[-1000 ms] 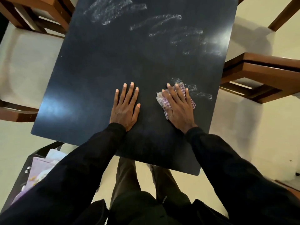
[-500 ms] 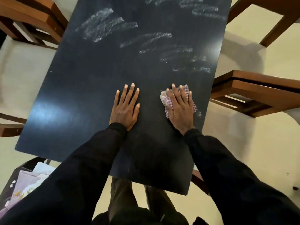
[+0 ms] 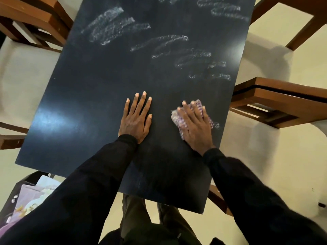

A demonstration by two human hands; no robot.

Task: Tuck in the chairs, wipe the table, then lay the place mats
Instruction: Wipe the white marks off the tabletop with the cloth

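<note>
- Head view: dark table (image 3: pixel 106 103), its far half streaked with white smears (image 3: pixel 113 27); wiping looks unfinished.
- Wooden chairs (image 3: pixel 283 99) stand at both long sides, drawn close to the top.
- Left hand (image 3: pixel 136 121) lies flat on the tabletop, fingers straight, holding nothing.
- Right hand (image 3: pixel 194 128) presses a checked cloth (image 3: pixel 176 118) under straight fingers, near the right edge.
- Risk: an outward stroke could slide the cloth off that edge; a loaded cloth may only respread residue.
</note>
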